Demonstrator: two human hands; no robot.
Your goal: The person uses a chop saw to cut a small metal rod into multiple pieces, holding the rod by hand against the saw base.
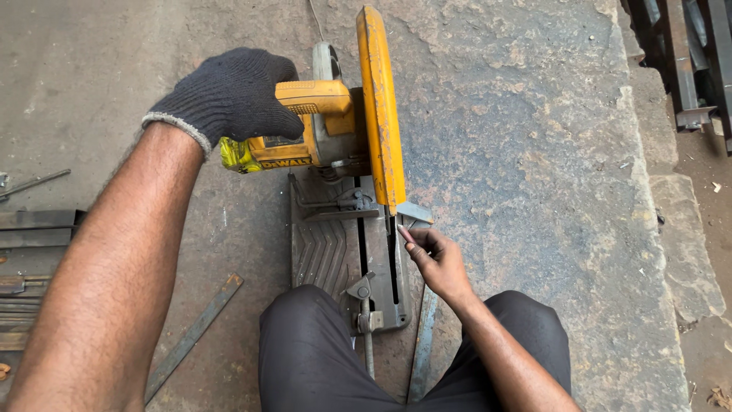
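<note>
A yellow chop saw (358,122) stands on a grey metal base (328,252) on the concrete floor, its yellow blade guard (379,107) raised. My left hand (229,95), in a dark knit glove, grips the saw's yellow handle. My bare right hand (435,259) reaches to the small grey metal piece (414,214) under the guard, fingertips touching or pinching it. A flat steel bar (422,343) runs from under that hand toward me, between my knees in dark trousers (313,351).
Another flat steel strip (194,336) lies on the floor at lower left. Metal sections (34,229) and a thin rod (34,183) sit at the left edge. Dark steel frames (686,61) stand at top right beyond the rough edge of the slab (648,175).
</note>
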